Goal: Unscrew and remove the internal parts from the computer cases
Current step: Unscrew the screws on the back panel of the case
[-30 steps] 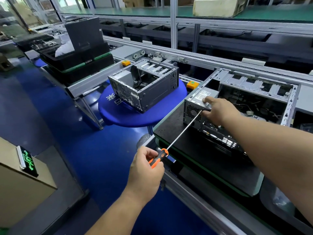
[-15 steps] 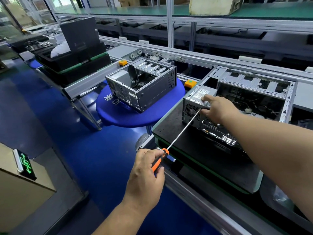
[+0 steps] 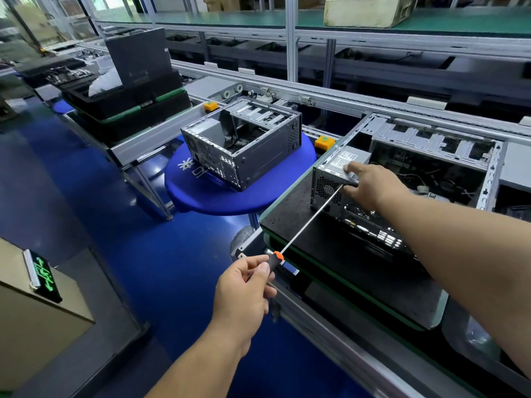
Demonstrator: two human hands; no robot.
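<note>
**Screwdriver applied to rear of open computer case**

The left hand (image 3: 244,291) grips the orange-and-black handle of a long screwdriver (image 3: 309,219), fingers and thumb curled round it. The thin metal shaft runs up and to the right, and its tip meets the rear panel of the near computer case (image 3: 431,165) at the upper edge of the power supply (image 3: 333,179). The exact point of contact is hidden behind the right hand.

The right hand (image 3: 370,186) rests on the top rear corner of the power supply. The forefinger lies extended over the labelled top face, and the thumb and remaining fingers close round the shaft near its tip.

The near case lies on its side on a black tray (image 3: 330,254) at the front edge of the conveyor line (image 3: 330,334). Its side panel is off; cables and a drive cage are visible inside. Rear ports face the person.

A second computer case (image 3: 244,145), also open, sits on a round blue stool (image 3: 218,199) to the left, well apart from the first. Its interior appears largely stripped, though one dark cable remains visible.

Behind it, stacked black bins (image 3: 126,101) stand on a side bench. An orange-and-green button box (image 3: 324,142) sits between the two cases. A cardboard box (image 3: 34,317) bearing a green-lit sign (image 3: 43,274) stands at lower left.
</note>
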